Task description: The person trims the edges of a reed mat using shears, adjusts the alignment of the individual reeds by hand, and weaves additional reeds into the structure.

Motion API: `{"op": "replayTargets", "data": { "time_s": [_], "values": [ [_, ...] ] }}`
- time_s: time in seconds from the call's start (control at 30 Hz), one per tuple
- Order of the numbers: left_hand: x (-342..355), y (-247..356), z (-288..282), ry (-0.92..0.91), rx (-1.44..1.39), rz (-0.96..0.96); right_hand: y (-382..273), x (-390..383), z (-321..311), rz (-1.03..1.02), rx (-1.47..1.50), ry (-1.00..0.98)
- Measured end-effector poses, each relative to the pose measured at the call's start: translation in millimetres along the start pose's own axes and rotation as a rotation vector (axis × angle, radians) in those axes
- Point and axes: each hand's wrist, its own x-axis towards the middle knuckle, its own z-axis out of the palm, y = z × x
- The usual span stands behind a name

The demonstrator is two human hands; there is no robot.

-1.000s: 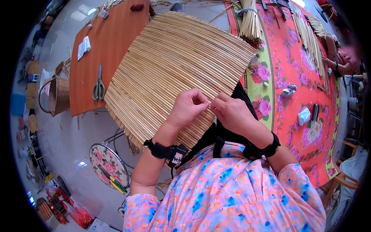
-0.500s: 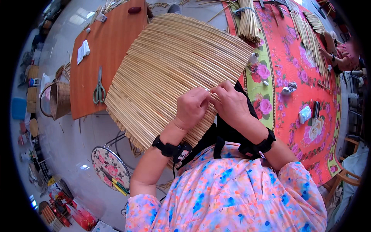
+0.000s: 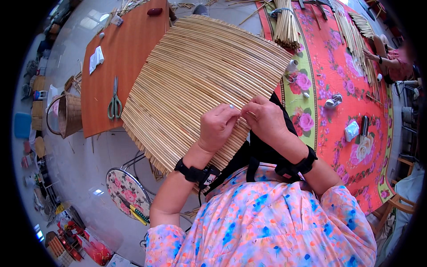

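Observation:
A large panel of straw-coloured reed stalks (image 3: 200,66), laid side by side in rows, stretches from the wooden table across to my lap. Over its near right part, my left hand (image 3: 217,127) is closed in a pinch, a ring on one finger. My right hand (image 3: 265,119) pinches right beside it, fingertips almost touching the left ones. Whatever lies between the fingertips is too small to make out. Both wrists wear black straps.
Green-handled scissors (image 3: 114,104) and a white cloth (image 3: 96,59) lie on the brown table (image 3: 129,49). At right, a red floral cloth (image 3: 331,133) bears a thread spool (image 3: 292,66), a stalk bundle (image 3: 287,29) and a small packet (image 3: 351,131). Another person (image 3: 391,62) handles stalks at far right.
My left hand has shifted slightly left and turned, so its ring now shows. My right hand stays near the same spot. The other person's hand has moved a little.

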Motion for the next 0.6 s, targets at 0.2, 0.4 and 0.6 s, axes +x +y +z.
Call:
{"op": "replayTargets", "data": {
  "time_s": [0.2,0.4,0.6],
  "values": [
    [2.7,5.9,0.1,0.0,0.117,-0.001,-7.1,0.3,-4.2,-0.014,-0.059,0.079],
    [-3.3,7.4,-22.7,-0.108,0.158,-0.152,-1.9,-10.7,-19.4,-0.018,-0.375,-0.053],
    [-0.4,14.7,-27.5,-0.16,0.048,-0.334,-5.1,-18.7,-21.7,0.006,-0.268,-0.021]
  ]
}}
